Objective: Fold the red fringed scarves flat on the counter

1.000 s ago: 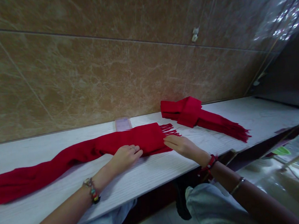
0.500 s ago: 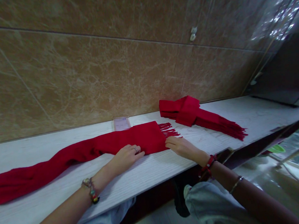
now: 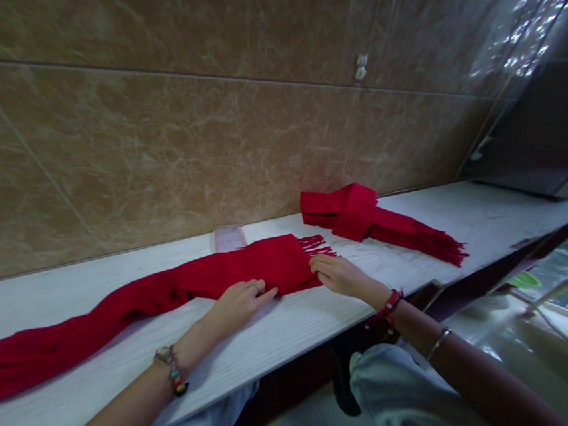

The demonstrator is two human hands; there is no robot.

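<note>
A long red scarf (image 3: 155, 285) lies along the white shelf, its fringed end on the right and its other end running out of view at the left. My left hand (image 3: 242, 303) rests on the scarf's near edge, thumb apart from the fingers, a ring on one finger. At the fringed end, my right hand (image 3: 337, 275) has its fingers pinched together on the scarf's edge beside the fringe. The fingertips' exact hold is partly hidden. Beyond it, a second red scarf (image 3: 357, 212) lies folded across itself, fringe pointing right, touched by neither hand.
Behind the scarves stands a brown marbled tile wall (image 3: 157, 151). A small pale packet or card (image 3: 229, 238) lies against it. A dark box-like object (image 3: 532, 129) stands at the shelf's far right. The white shelf's (image 3: 256, 339) front edge runs above my legs.
My right hand has shifted slightly up along the scarf's end toward the fringe, uncovering the near corner. The left hand stays at about the same spot on the scarf. The view has tilted slightly.
</note>
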